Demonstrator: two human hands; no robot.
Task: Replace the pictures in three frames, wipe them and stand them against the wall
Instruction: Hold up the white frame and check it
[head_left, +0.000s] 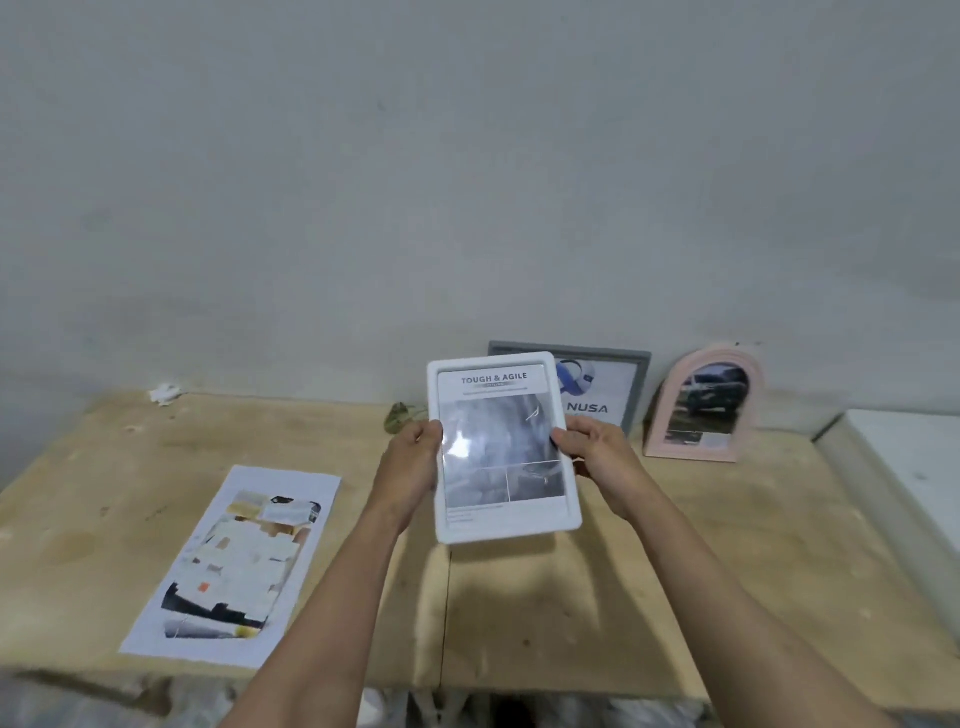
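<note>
Grey plaster wall (467, 156) fills the top half, well beyond the fingers. Below it a pale plywood table (701, 545), 2 boards w/ a seam running under the hands. White ledge (909, 457) at far right edge.

Printed sheet (234, 566) lies flat on the table, out past the left hand's knuckles, abstract art face up.

White frame (506, 447) is held up off the table, tilted slightly, pic reads "TOUGH & AGILE", glare on the glass. Left hand (410, 462) grips its left edge, thumb on the front, fingers wrapped behind. Right hand (597, 457) grips the right edge, same way.

Behind the fingertips, grey frame (631, 384) leans on the wall, partly hidden by the white one. Just right of the right hand's fingers, pink arched frame (701, 405) also leans on the wall, car pic inside.

Small crumpled white scrap (165, 393) at the wall, far left. Dried leaf (397, 415) just beyond left fingers.
</note>
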